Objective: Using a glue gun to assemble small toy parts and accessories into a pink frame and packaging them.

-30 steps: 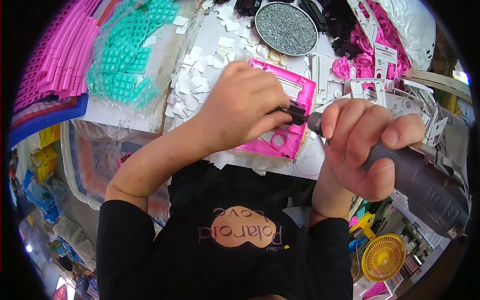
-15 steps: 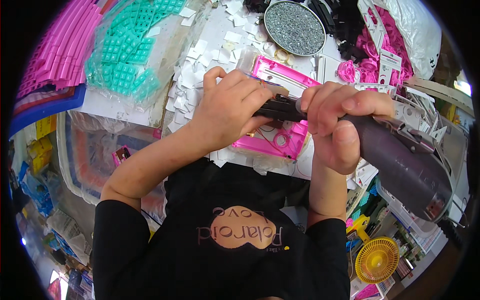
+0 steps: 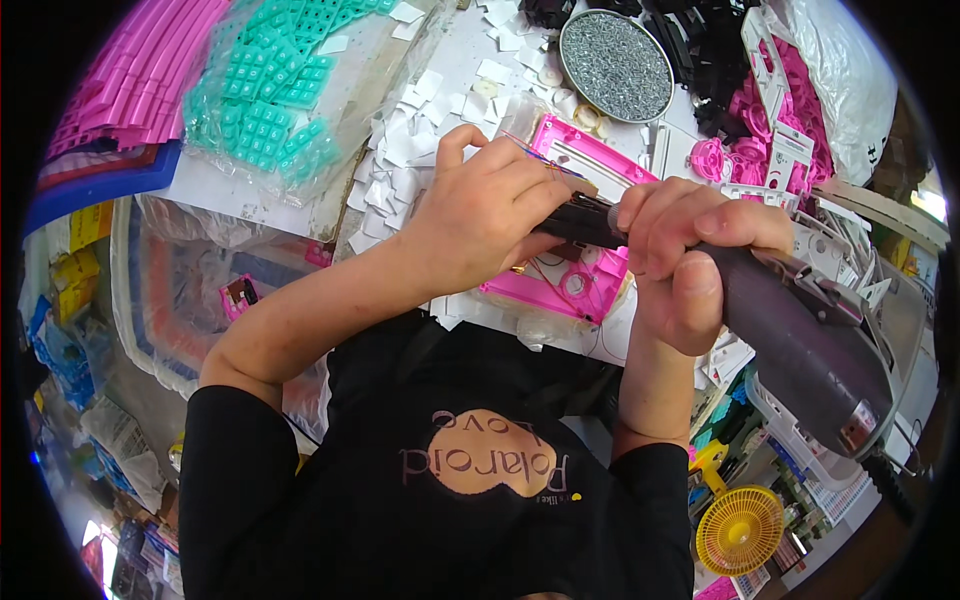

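Note:
My right hand (image 3: pixel 690 250) grips a dark electric screwdriver (image 3: pixel 800 345), its body slanting down to the right and its nose pointing left. With thumb and fingers closed, my left hand (image 3: pixel 490 215) pinches a small black part (image 3: pixel 588 222) at the nose end; the exact contact with the bit is hidden. Under both hands lies an open pink plastic casing (image 3: pixel 605 295) with a round opening and thin red wires. A tan board edge and coloured wires (image 3: pixel 545 158) show beyond my left fingers.
Loose white squares (image 3: pixel 405 140) litter the table. Behind stands a round tin of small screws (image 3: pixel 617 68). Teal keypads (image 3: pixel 265 95) and pink strips (image 3: pixel 140 75) lie left; white and pink parts (image 3: pixel 780 150) crowd the right. A clear bin (image 3: pixel 160 330) sits lower left, a yellow fan (image 3: pixel 740 530) lower right.
The view has shifted slightly, so the table things appear farther right and lower. Both hands keep their grips, with the screwdriver still at the black part.

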{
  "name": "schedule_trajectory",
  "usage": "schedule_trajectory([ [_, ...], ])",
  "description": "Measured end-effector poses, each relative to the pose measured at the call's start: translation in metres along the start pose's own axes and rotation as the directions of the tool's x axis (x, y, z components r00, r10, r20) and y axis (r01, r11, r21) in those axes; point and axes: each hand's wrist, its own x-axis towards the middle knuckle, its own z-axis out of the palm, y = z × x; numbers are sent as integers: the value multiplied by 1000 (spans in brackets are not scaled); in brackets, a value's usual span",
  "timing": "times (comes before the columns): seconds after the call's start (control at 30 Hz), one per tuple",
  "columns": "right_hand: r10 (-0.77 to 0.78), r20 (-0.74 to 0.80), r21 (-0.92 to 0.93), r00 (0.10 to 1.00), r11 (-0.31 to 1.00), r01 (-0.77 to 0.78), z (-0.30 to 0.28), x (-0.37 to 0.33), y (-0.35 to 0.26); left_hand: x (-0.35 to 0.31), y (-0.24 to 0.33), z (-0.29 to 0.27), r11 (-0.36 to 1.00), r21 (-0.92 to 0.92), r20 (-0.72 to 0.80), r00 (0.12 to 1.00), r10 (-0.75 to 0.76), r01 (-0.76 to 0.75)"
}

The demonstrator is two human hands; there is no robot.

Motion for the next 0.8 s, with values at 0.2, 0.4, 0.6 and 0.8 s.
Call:
schedule_trajectory([
  [0.2,-1,78,-74,997,997,7,4,5,2,-3,-3,2,999,16,-10,999,33,-33],
  [0.4,-52,113,-64,992,996,59,4,6,14,-2,-3,4,999,13,-24,998,51,-50],
  [0.6,-82,-43,-143,996,987,75,-3,18,-10,3,-7,1,999,-21,-31,999,45,-45],
  [0.8,-214,46,-887,976,441,139,-28,-46,-47,6,-26,6,988,-151,51,998,24,-16],
])
